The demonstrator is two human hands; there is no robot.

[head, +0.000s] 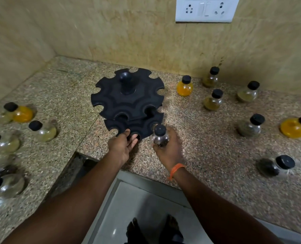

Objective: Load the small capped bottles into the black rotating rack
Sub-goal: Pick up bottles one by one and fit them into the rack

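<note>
Light was pretty dim and yellowish, mostly from overhead. Soft shadows sat beside the bottles (250, 126) and under the rack (126, 95). A small glare spot on the floor (114, 231). The fisheye bent the edges, and the far-left bottles were smeared and blurry.

White socket panel (207, 9) high on the beige wall (111, 27) above a speckled granite counter (216, 147)

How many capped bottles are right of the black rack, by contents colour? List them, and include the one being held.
Clear, black-capped orange-filled bottles: 2
Olive or greenish-filled bottles: 4
Dark-filled bottle on the granite counter: 1
Held dark-filled bottle in the right hand: 1
Total: 8
</note>
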